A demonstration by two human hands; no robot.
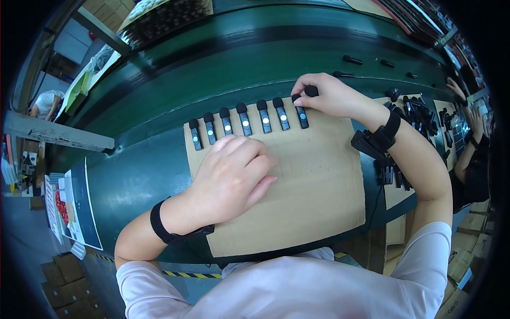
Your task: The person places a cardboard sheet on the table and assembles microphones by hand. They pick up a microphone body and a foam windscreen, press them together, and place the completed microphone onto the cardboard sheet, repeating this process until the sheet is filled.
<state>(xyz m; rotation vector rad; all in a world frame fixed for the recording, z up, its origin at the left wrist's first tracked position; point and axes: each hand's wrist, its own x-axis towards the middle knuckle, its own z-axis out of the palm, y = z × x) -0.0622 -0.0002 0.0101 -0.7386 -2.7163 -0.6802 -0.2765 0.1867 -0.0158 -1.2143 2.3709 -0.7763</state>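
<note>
A row of several small black wireless lapel microphones (244, 119) with foam tips lies along the far edge of a cardboard sheet (297, 196). Each body carries a round pale or bluish spot. At the row's right end, my right hand (329, 95) is closed, thumb and fingertips pinching the foam tip of the last microphone (303, 118). Another black foam tip (311, 91) shows against the same hand's fingers; its body is hidden. My left hand (231, 178) rests over the cardboard just below the row, fingers curled under, so their contents, if any, are hidden.
Loose black microphones (353, 60) lie on the green belt (234, 58) beyond the sheet. To the right, a pile of black devices (419, 114) sits on cardboard, near a co-worker's hands (475, 122). A metal post (58, 133) juts in from the left.
</note>
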